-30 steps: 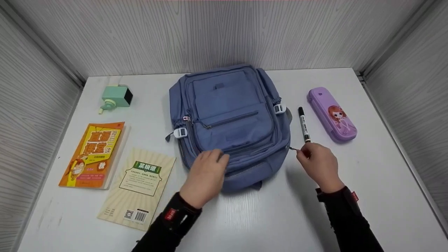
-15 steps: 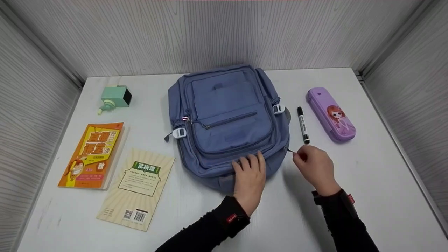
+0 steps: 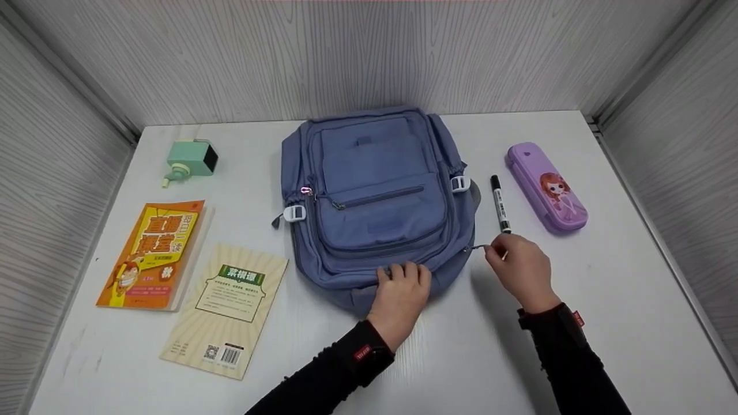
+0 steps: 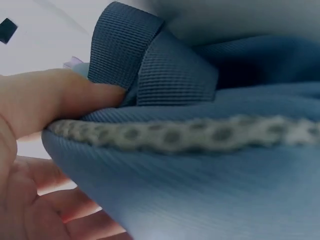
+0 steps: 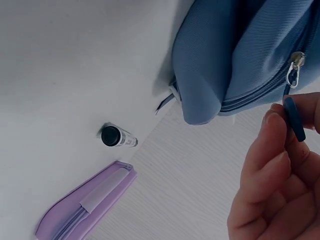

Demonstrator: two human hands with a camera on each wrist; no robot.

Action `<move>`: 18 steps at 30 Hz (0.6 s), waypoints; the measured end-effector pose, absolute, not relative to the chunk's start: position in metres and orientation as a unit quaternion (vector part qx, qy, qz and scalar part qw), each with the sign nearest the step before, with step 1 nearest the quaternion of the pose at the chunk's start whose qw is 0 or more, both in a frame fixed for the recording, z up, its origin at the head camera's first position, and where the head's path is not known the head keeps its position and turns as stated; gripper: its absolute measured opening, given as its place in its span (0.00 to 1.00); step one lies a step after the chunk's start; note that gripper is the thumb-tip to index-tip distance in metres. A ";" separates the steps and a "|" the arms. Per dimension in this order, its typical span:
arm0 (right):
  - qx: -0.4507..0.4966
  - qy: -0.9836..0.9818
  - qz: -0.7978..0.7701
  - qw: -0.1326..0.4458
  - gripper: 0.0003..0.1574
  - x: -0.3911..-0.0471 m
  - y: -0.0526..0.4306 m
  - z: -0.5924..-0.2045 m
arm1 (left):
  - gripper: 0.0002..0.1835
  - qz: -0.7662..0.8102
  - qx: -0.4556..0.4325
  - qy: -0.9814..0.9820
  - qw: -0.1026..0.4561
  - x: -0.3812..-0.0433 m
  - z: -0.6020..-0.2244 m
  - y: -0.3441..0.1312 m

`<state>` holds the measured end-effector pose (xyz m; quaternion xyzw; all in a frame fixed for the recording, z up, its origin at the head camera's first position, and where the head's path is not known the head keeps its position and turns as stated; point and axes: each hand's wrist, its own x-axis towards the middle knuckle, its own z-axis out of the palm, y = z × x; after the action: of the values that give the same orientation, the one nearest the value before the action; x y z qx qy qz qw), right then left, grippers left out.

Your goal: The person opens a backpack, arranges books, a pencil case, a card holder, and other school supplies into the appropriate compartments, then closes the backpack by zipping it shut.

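Observation:
A blue backpack (image 3: 380, 155) lies on its back on the white table, front pockets facing up. At its lower edge my left hand (image 3: 399, 302) grips the fabric; in the left wrist view the thumb (image 4: 75, 95) presses on top near a webbing loop (image 4: 175, 70), fingers underneath. My right hand (image 3: 519, 274), just off the bag's lower right side, pinches a zipper pull (image 5: 294, 120) between thumb and finger. The metal slider (image 5: 298, 59) sits on the zipper track, and the cord to it is stretched taut.
A black-and-white marker (image 3: 500, 204) lies close beyond my right hand, beside a purple pencil case (image 3: 527, 178). On the left are an orange book (image 3: 153, 253), a cream book (image 3: 233, 311) and a green crank pencil sharpener (image 3: 193, 158). Grey panels (image 3: 369, 52) border the table.
My left hand has moved right along the backpack's lower edge and taken hold there. The zipper slider has shifted slightly left and down, and the bag has turned slightly. My right hand keeps its pinch.

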<state>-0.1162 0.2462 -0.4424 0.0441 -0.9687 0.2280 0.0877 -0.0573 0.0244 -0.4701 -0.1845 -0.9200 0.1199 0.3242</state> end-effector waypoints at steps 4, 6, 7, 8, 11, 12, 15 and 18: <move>0.048 -0.971 0.215 0.095 0.10 -0.128 0.250 -0.447 | 0.07 0.109 -0.205 -0.921 0.314 -0.056 -0.468 0.015; 0.046 -0.972 0.211 0.097 0.10 -0.135 0.253 -0.448 | 0.07 0.103 -0.216 -0.921 0.307 -0.056 -0.467 0.010; 0.044 -0.972 0.209 0.097 0.10 -0.140 0.254 -0.449 | 0.07 0.100 -0.221 -0.922 0.302 -0.056 -0.466 0.009; 0.043 -0.972 0.207 0.098 0.10 -0.144 0.255 -0.449 | 0.07 0.096 -0.226 -0.923 0.297 -0.055 -0.466 0.007; 0.040 -0.975 0.199 0.095 0.11 -0.159 0.259 -0.449 | 0.07 0.089 -0.238 -0.924 0.284 -0.053 -0.464 0.002; 0.037 -0.976 0.196 0.091 0.11 -0.164 0.259 -0.448 | 0.07 0.086 -0.241 -0.925 0.281 -0.053 -0.464 0.001; 0.037 -0.980 0.184 0.071 0.12 -0.182 0.260 -0.446 | 0.08 0.076 -0.247 -0.927 0.273 -0.052 -0.463 -0.001; 0.039 -0.983 0.170 0.054 0.13 -0.199 0.258 -0.443 | 0.08 0.067 -0.255 -0.928 0.262 -0.052 -0.461 -0.003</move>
<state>-0.1988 0.2585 -0.4434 0.0386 -0.9832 0.1703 0.0536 -0.0517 -0.0027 -0.4607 -0.2554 -0.9283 0.0672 0.2618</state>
